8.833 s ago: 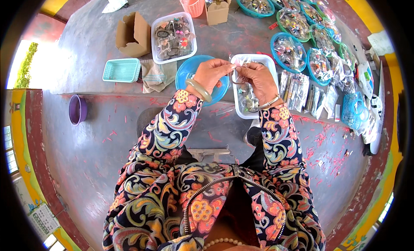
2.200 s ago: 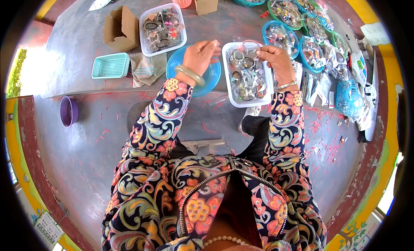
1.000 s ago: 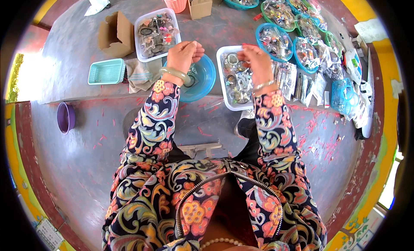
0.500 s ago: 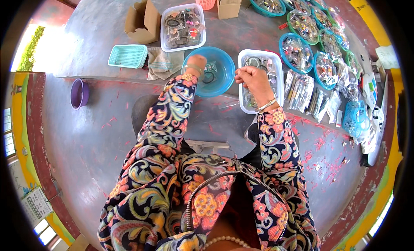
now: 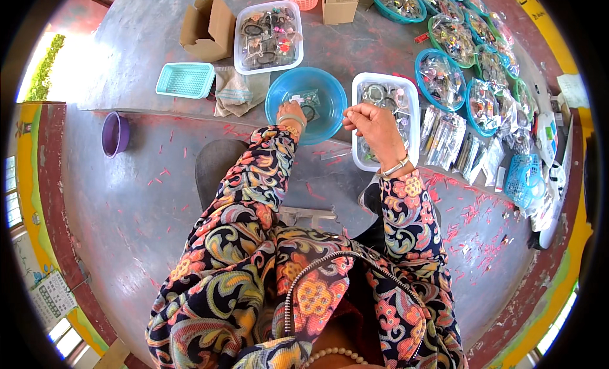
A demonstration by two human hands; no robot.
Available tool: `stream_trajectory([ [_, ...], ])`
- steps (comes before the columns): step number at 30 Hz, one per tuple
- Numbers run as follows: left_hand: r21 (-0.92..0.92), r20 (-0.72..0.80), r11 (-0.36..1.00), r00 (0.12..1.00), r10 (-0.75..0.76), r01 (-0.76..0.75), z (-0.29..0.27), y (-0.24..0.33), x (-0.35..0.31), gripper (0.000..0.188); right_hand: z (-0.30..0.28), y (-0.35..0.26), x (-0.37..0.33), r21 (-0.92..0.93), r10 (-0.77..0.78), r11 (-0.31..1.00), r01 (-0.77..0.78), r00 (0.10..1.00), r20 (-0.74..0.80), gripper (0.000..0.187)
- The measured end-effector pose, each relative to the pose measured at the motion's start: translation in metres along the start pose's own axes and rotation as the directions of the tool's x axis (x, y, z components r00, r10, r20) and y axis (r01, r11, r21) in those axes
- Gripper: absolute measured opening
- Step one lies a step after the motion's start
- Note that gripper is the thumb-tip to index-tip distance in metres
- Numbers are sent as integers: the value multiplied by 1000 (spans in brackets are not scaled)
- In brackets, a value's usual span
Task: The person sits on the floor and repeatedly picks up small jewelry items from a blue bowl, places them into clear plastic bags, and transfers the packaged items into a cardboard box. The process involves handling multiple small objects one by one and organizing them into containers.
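Observation:
My left hand (image 5: 291, 112) reaches into a blue plastic basin (image 5: 330, 125) at its left side. Its fingers are bunched by a small whitish bit I cannot make out. Beside it in the basin lie a clear plastic packet (image 5: 309, 98) and a dark ring-shaped band (image 5: 309, 113). My right hand (image 5: 377, 129) hovers between the basin and a white tray (image 5: 414, 125). Thumb and forefinger are pinched together; whatever is between them is too small to tell. Bagged bands and trinkets fill the white tray, partly hidden by this hand.
Another white tray (image 5: 237, 52) of bagged trinkets, a cardboard box (image 5: 219, 33), a turquoise basket (image 5: 184, 93) and a folded cloth (image 5: 238, 93) lie left of the basin. Several round baskets (image 5: 417, 84) and clear packets (image 5: 444, 137) crowd the right. A purple bucket (image 5: 115, 134) stands lower left.
My left hand has lowered slightly toward me, showing more of its fingers inside the basin. The right hand stays pinched near the tray, shifted very little.

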State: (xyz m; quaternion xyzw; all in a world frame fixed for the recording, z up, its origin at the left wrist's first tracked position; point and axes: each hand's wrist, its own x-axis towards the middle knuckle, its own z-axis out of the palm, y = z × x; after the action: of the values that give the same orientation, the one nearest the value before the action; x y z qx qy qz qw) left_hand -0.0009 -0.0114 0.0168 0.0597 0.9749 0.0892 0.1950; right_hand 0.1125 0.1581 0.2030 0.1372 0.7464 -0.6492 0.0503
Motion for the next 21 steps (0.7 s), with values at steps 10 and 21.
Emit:
stream_trajectory([
  [10, -145, 199, 989, 980, 2, 28, 12, -4, 21, 42, 8, 0, 4, 1, 2, 1000, -2, 1000, -15, 21],
  [21, -962, 193, -137, 941, 279, 238, -89, 63, -18, 15, -23, -1, 9, 324, 100, 946, -14, 963, -250, 18],
])
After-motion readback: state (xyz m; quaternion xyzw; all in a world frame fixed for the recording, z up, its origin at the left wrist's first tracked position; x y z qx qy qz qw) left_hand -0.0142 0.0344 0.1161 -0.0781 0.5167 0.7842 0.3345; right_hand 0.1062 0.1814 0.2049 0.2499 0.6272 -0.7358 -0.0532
